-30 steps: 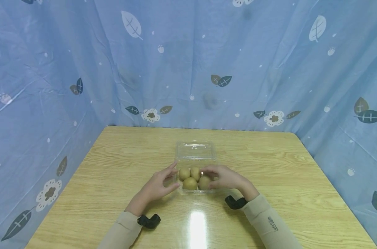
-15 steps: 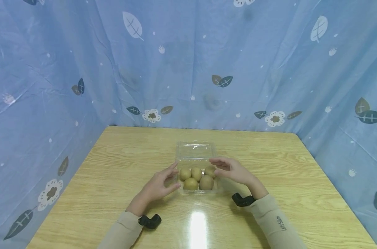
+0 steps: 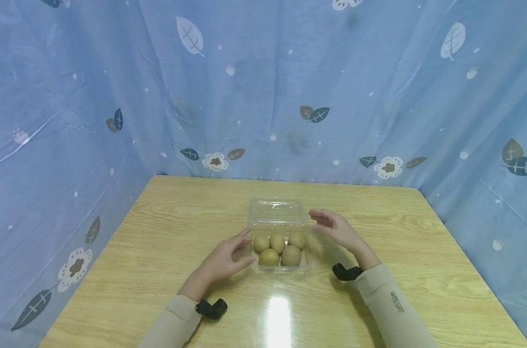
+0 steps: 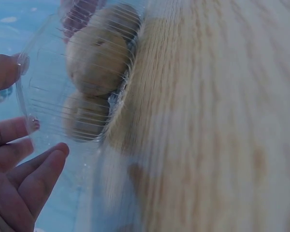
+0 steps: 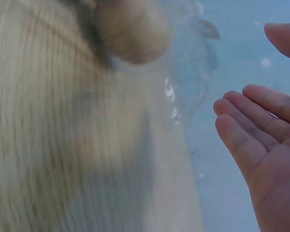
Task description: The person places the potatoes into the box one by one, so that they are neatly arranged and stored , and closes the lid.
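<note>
A clear plastic clamshell box point(image 3: 275, 269) sits on the table with its lid point(image 3: 275, 210) lifted back. In its base lie several rounded yellow-brown, potato-like pieces point(image 3: 291, 255), in a front and a back row. At the box's left side is my left hand point(image 3: 223, 258), thumb toward the front corner and fingers toward the back. The left wrist view shows its fingertips point(image 4: 31, 124) right at the clear rim. My right hand point(image 3: 337, 231) hovers to the right of the box, thumb apart from its extended fingers, holding nothing.
The wooden table point(image 3: 180, 208) carries a bright light reflection near its front. A blue patterned curtain point(image 3: 263, 96) surrounds its back and sides. Black camera mounts sit on the left wrist point(image 3: 212, 308) and right wrist point(image 3: 346, 272).
My right hand has let go of the back right piece, leaving it in the box, and has drawn away up and to the right. The left hand has stayed at the box.
</note>
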{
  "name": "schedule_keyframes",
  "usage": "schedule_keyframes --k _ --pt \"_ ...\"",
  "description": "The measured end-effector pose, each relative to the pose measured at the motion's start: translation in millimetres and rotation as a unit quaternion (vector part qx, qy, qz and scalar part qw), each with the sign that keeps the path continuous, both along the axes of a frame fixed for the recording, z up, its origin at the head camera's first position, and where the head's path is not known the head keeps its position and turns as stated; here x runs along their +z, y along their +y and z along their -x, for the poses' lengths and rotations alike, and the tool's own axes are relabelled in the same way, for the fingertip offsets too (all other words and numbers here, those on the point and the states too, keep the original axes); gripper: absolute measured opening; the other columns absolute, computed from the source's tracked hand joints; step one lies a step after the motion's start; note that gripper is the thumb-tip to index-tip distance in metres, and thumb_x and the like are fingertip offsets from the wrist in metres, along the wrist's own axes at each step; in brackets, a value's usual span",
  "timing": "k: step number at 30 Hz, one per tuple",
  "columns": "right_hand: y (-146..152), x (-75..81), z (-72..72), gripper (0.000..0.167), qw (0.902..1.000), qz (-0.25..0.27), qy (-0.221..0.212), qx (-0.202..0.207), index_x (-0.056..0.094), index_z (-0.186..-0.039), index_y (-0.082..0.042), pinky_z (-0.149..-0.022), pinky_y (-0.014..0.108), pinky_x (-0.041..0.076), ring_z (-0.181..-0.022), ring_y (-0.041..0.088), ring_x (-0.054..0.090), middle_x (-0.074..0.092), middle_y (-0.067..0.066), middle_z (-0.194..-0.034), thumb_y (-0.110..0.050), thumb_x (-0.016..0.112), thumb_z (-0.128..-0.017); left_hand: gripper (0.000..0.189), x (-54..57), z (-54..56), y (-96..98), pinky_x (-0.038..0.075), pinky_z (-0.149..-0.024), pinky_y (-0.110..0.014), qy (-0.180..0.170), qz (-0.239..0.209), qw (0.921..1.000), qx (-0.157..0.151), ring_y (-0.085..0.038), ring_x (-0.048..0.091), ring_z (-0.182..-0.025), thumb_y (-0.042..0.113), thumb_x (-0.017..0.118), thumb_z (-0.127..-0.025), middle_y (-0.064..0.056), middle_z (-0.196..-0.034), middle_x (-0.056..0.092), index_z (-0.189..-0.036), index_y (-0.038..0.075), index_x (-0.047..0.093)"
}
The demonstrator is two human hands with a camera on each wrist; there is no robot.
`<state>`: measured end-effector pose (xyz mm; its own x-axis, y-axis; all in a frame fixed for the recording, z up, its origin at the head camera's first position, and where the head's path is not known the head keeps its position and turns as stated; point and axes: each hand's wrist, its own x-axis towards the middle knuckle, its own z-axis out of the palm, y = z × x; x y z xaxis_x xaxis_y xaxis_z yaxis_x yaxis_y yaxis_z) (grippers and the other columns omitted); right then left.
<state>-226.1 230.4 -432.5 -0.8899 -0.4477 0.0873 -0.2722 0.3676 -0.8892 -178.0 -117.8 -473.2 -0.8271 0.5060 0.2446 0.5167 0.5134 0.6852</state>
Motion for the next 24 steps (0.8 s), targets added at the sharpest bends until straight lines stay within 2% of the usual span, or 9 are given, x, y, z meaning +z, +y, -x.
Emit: schedule_keyframes --k 10,16,24 --pt "8.0 -19.3 19.6 0.053 0.9983 -0.002 -0.053 -0.025 0.036 -0.141 0.005 -0.109 0.053 0.039 -0.131 0.041 0.042 0.042 0.024 -0.144 -0.018 0.054 -0.097 0.079 2.3 -0.6 1.2 0.049 -0.102 -0.037 -0.01 0.002 0.9999 0.002 -0.025 0.059 -0.117 0.037 0.065 -0.089 -0.012 -0.132 0.057 -0.152 0.014 0.023" --pt "5.2 -24.8 27.4 0.056 0.9977 -0.005 -0.062 -0.027 0.037 -0.141 0.006 -0.111 0.053 0.036 -0.13 0.041 0.043 0.042 0.025 -0.143 -0.024 0.054 -0.097 0.078 1.9 0.6 0.7 0.049 -0.102 -0.037 -0.006 0.003 1.0 0.0 -0.025 0.059 -0.118 0.037 0.065 -0.089 -0.012 -0.132 0.058 -0.151 0.013 0.024" --pt "-0.3 -25.6 33.9 0.054 0.9966 -0.02 -0.074 -0.03 0.036 -0.141 0.006 -0.112 0.055 0.034 -0.131 0.043 0.04 0.041 0.026 -0.143 -0.023 0.051 -0.098 0.067 2.8 2.1 1.2 0.049 -0.102 -0.038 -0.003 -0.006 1.0 -0.001 -0.025 0.058 -0.119 0.029 0.067 -0.089 -0.015 -0.134 0.056 -0.145 0.007 0.038"
